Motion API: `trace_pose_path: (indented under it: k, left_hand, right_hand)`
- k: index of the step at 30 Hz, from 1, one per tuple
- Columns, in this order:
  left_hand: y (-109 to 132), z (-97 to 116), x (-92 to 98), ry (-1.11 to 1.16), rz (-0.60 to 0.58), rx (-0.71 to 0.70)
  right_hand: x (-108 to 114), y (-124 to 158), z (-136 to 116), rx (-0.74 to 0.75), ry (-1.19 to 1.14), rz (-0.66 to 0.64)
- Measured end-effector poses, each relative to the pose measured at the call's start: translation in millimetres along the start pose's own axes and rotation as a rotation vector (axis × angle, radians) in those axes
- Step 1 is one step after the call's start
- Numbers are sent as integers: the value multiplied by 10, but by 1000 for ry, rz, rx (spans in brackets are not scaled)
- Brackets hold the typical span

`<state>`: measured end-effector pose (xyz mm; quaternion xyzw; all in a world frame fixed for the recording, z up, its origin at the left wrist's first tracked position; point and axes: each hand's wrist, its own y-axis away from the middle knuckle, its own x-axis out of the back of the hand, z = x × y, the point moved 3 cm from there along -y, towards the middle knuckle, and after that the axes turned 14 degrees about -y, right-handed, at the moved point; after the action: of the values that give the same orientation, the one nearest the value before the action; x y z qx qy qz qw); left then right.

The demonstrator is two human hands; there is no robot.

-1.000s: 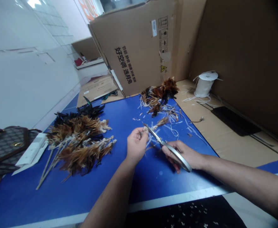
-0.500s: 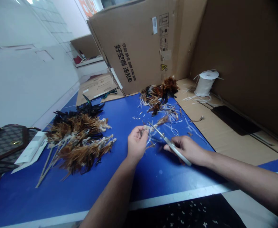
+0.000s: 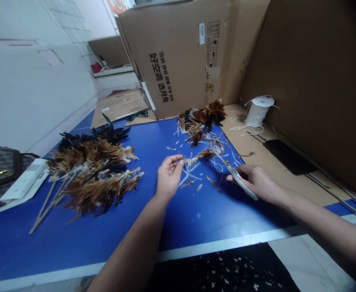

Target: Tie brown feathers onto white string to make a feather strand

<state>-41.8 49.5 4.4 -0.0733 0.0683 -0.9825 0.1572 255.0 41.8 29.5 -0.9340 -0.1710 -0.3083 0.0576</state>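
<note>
My left hand (image 3: 167, 176) pinches the pale quill end of a brown feather (image 3: 199, 155) that stretches to the right over the blue mat (image 3: 153, 219). My right hand (image 3: 258, 181) grips metal scissors (image 3: 233, 172), their blades pointing up-left toward a small heap of dark brown feathers (image 3: 200, 120). White quill clippings (image 3: 192, 176) lie scattered between my hands. A large pile of brown and black feathers on thin sticks (image 3: 91, 172) lies to the left of my left hand.
A big cardboard box (image 3: 180, 56) stands behind the mat, with a cardboard wall on the right. A spool of white cord (image 3: 257, 110) and a dark flat object (image 3: 288, 156) rest on cardboard at right. A patterned bag (image 3: 0, 172) and white paper (image 3: 22, 184) lie at far left.
My right hand has drawn the scissors away to the right, off the feather. My left hand still pinches the feather, now lifted slightly and further from the scissors.
</note>
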Motion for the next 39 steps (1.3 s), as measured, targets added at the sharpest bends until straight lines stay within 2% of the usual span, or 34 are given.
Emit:
trace_pose_path:
  k: [4,11,13,15,18,22,27,30,39]
  left_hand:
    - [-5,-22,-2,-19,0,-30]
    - [-22,36,74,-329,58,-255]
    - [14,95,53,-350,-5,-332]
    - [73,163,3,-305,-119,-390]
    - [166,222,-82,-132,-231,-313]
    - [253,221,-171,50,-256,-116]
    - [280,228,-187,-8,-279,-141]
    - [267,181,-170,-2,-278,-75]
    - [240,82,-208,175,-309,-70]
  right_hand:
    - [-109,39,-126,5,-75,-25]
    - [-154,148,-316,16,-234,-79]
    - [-168,178,-378,10,-298,-113]
    - [-189,199,-439,-5,-355,-159]
    - [-226,212,-502,-31,-422,-212]
    - [-287,212,-505,-86,-486,-243]
    - [-343,224,-464,-157,-551,-257]
    - [-354,238,-420,-188,-603,-266]
    - [-368,272,-379,-135,-687,-410]
